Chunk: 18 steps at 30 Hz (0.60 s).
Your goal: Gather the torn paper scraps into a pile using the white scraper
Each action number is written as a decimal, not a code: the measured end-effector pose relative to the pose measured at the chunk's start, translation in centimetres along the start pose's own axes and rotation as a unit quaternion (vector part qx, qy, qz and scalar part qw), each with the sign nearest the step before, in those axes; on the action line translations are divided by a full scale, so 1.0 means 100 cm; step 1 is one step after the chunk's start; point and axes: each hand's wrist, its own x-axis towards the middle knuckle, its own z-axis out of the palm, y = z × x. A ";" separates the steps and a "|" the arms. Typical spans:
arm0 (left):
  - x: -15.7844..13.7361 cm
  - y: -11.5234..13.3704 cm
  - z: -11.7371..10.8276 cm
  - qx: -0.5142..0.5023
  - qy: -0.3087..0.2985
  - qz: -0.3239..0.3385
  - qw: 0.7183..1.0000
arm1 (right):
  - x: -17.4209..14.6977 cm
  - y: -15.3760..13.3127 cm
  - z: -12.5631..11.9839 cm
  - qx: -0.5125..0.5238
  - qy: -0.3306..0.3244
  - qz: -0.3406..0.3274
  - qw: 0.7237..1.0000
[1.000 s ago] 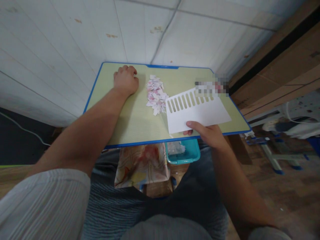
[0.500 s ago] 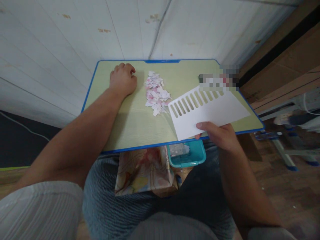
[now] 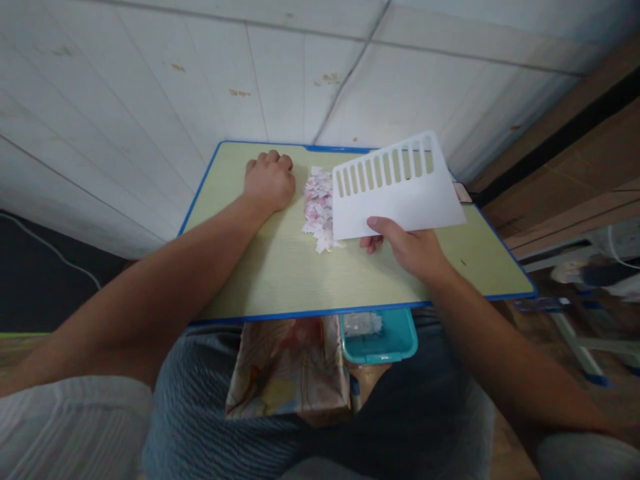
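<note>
My right grip pinches a white slotted card by its near edge, thumb on top and fingertips curled beneath. The card slants above the right half of the worktop, its far right corner looking raised. Held from one edge only, it could tip or twist if my thumb slackened, I judge, and the thin strips between its slots could bend against anything solid.

Just left, the card's left edge overlaps a loose heap of pink-and-white paper scraps; whether the two touch, I cannot tell. A careless sweep or a puff of air from the card could scatter the light pieces. My left grip rests palm down to the left of the heap, fingers loosely curled; what may be under it is hidden. A nudge rightward from it could also spread the pile.

Beyond the near edge sit a teal bin and, to its left, a patterned box. Scraps pushed nearward could drop there, or onto the floor.
</note>
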 end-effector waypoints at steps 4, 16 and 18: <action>-0.003 0.003 -0.001 -0.005 -0.004 -0.010 1.000 | -0.007 0.004 0.018 -0.019 0.016 0.008 1.000; -0.054 -0.020 -0.040 0.018 -0.121 0.005 0.992 | -0.038 0.012 0.027 -0.037 0.055 0.054 0.996; -0.088 -0.027 -0.046 0.017 -0.124 0.024 0.992 | -0.040 0.011 0.025 -0.042 0.050 0.053 0.996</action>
